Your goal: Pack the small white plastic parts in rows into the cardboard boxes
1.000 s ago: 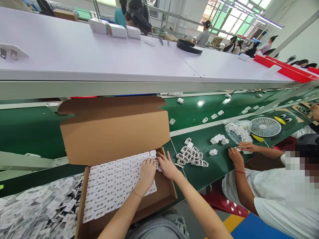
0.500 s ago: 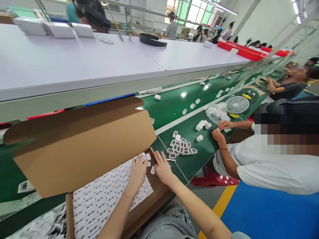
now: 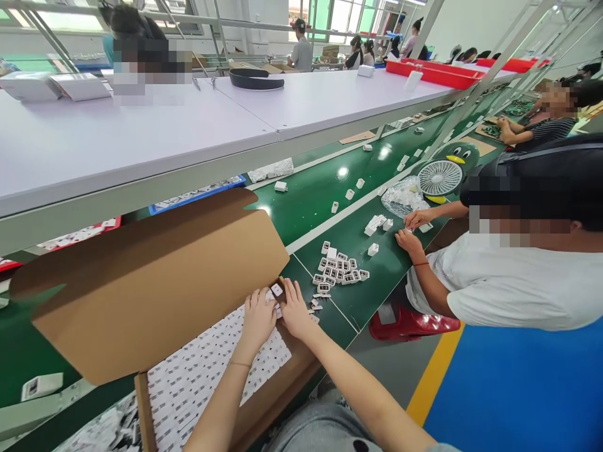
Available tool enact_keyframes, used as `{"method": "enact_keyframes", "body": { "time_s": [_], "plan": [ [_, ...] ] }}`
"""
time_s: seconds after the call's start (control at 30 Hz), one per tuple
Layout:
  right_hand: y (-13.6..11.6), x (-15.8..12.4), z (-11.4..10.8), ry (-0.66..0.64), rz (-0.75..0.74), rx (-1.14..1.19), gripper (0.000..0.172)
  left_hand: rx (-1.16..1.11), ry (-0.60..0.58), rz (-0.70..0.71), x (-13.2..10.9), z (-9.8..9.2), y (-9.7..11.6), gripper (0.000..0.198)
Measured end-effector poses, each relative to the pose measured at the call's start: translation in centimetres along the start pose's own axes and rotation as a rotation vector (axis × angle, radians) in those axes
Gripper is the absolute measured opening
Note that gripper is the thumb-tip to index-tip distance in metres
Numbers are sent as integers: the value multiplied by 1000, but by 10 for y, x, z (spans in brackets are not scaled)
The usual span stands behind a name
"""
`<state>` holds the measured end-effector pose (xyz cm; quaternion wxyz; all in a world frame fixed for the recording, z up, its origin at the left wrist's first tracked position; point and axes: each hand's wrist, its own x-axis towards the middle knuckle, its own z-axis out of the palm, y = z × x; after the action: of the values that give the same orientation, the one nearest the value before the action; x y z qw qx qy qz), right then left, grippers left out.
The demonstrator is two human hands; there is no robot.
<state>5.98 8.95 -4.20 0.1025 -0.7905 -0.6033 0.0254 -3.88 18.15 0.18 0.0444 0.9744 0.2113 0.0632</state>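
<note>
A low brown cardboard box (image 3: 144, 402) holds closely packed rows of small white flat pieces (image 3: 188, 383) with dark printed marks. At the box's far right corner, my left hand (image 3: 259, 317) lies palm down, its slightly bent fingers resting on the end of the rows. My right hand (image 3: 296, 312) is beside it against the corner, fingers stretched forward and apart. Its thumb is close to a few loose white pieces between the two hands. One white piece (image 3: 276, 289) sits in the corner just ahead of the fingertips. My fingers partly cover the pieces under them.
The raised lid (image 3: 155, 282) leans behind the box. Right of it, white charger housings (image 3: 339, 267) cluster on the green bench. A co-worker's hands (image 3: 412, 232) handle a small piece near a fan (image 3: 440, 177). A white shelf (image 3: 164, 135) runs above; a green belt (image 3: 320, 188) lies behind.
The loose white pieces beside my right thumb are now closer to the rows. My right hand has shifted left, nearer my left hand. The camera view has turned slightly.
</note>
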Motion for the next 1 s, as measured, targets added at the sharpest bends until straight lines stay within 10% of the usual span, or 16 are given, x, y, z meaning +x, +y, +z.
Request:
{"method": "enact_keyframes", "body": {
  "time_s": [0.2,0.47,0.7,0.83,1.0],
  "plan": [
    [28,-6,-18,108,80,270,27,3,68,-2,-6,0,8,22],
    [12,53,-19,65,41,8,26,15,28,-39,-19,7,24,15],
    [27,-17,-55,22,-60,258,28,-37,27,-152,-29,6,18,17],
    [16,-49,-37,-260,-235,197,17,-154,175,-270,-37,-11,8,21],
    [-9,-30,-7,-133,-60,191,35,-184,309,-266,-35,-37,-2,18]
  ]
}}
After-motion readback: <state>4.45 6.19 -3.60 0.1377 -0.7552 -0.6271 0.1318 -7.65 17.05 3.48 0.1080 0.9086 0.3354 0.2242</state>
